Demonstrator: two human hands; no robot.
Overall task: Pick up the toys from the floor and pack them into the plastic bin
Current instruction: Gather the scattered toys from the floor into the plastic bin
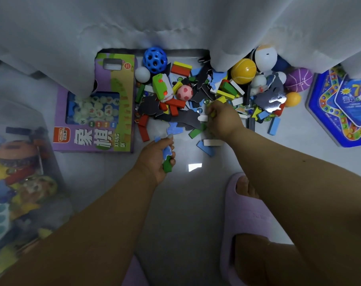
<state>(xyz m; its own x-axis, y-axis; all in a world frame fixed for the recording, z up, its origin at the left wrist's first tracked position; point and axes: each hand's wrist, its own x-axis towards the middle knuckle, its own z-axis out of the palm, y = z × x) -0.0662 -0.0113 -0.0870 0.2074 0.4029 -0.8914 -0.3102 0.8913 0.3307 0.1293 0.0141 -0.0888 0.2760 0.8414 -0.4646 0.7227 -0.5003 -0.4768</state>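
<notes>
at 12 o'clock the right hand [221, 118] pinches small stiff blocks [204, 118], the left hand [157, 159] clenches foam pieces [166, 154]; light, likely slippery, best pinched across edges.

Two hands [157, 155], six balls [154, 59], two game boxes [97, 112], one bin [20, 182].

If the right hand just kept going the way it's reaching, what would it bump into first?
The right hand points up-left into the toy pile and already pinches a white block. Straight ahead, the black puzzle pieces and glass marbles lie nearest, probably first; depth is hard to judge.
</notes>
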